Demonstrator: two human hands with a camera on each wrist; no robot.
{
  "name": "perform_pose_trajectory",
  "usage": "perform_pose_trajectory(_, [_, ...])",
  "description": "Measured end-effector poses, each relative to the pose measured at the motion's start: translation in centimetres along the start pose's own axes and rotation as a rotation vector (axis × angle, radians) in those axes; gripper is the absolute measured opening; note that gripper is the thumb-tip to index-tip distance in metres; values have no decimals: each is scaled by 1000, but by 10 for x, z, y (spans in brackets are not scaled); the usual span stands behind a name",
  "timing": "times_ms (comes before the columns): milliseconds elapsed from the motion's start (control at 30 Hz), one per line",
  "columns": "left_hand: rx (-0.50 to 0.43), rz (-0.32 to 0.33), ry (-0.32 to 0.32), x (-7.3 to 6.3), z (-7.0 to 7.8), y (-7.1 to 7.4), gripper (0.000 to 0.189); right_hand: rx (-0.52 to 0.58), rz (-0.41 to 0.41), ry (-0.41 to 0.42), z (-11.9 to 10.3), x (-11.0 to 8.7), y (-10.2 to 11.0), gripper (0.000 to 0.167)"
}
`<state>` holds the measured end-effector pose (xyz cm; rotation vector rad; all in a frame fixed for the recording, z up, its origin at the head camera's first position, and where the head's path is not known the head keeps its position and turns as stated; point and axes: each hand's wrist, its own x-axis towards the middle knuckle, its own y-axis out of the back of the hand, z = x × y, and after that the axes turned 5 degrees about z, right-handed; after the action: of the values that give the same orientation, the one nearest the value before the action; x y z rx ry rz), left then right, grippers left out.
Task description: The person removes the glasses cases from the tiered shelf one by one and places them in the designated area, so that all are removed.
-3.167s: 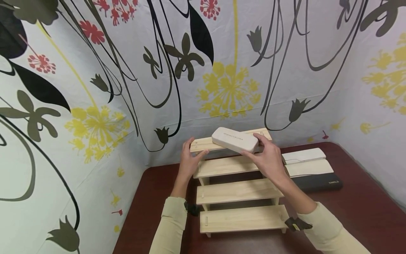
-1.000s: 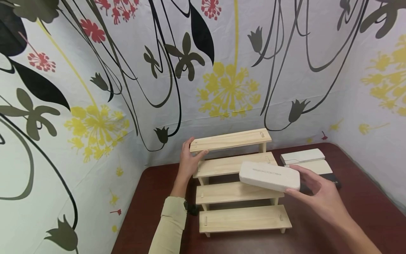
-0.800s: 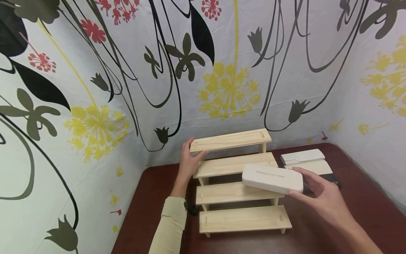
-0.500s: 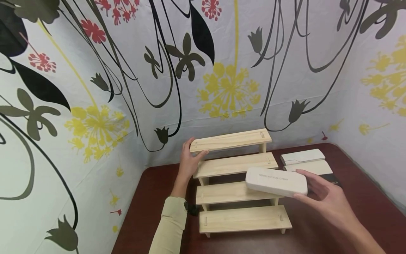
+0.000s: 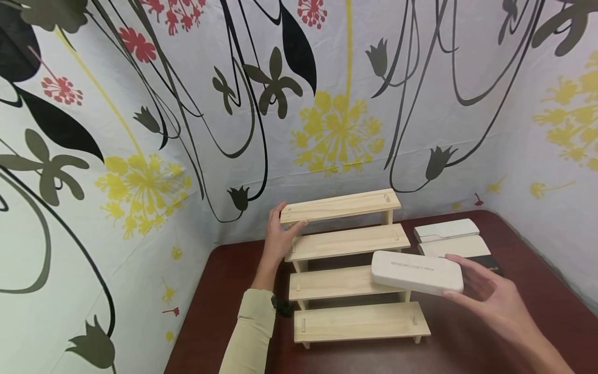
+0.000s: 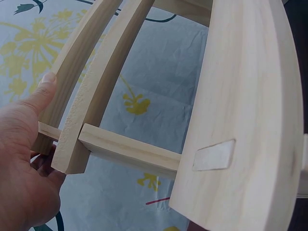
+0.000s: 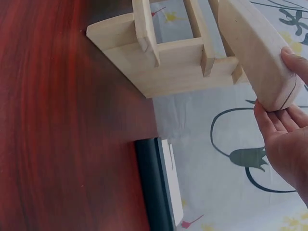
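A four-step light wooden display stand (image 5: 348, 322) stands against the back wall. At the left end of its top board, my left hand (image 5: 277, 238) grips the wood; the left wrist view shows the thumb on one side and the fingers, partly hidden, on the other. My right hand (image 5: 497, 301) pinches the right end of a white, rounded glasses case (image 5: 416, 272) with faint printing on it. The case is held in the air in front of the stand's right side, covering part of the third board. In the right wrist view, a seam shows at the end of the case (image 7: 262, 57).
Right of the stand, a white case (image 5: 446, 230), a cream case (image 5: 455, 245) and a black case (image 5: 488, 264) lie in a row on the dark red table (image 5: 537, 322). A flower-patterned cloth wall (image 5: 341, 67) closes off the back and sides.
My right hand has carried the glasses case from the stand's top board down and to the right, and it is still drifting slightly that way. The left hand keeps its grip in place.
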<state>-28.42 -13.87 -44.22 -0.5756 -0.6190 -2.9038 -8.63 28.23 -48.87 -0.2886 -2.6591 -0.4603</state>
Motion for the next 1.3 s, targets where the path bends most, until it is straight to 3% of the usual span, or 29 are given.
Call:
perform_pose_trajectory(967, [-15,0,3,-1,1,0,88,-58,32,-179,30,-27,43,73])
perform_pose_trajectory(1133, [-17,7,-6,0,0,-1,88,-90,40,-158,36,-30,52,73])
perform_pose_trajectory(1300, [-9,8,-9,0,0,-1,87,47,18,-128,40,-33,60,74])
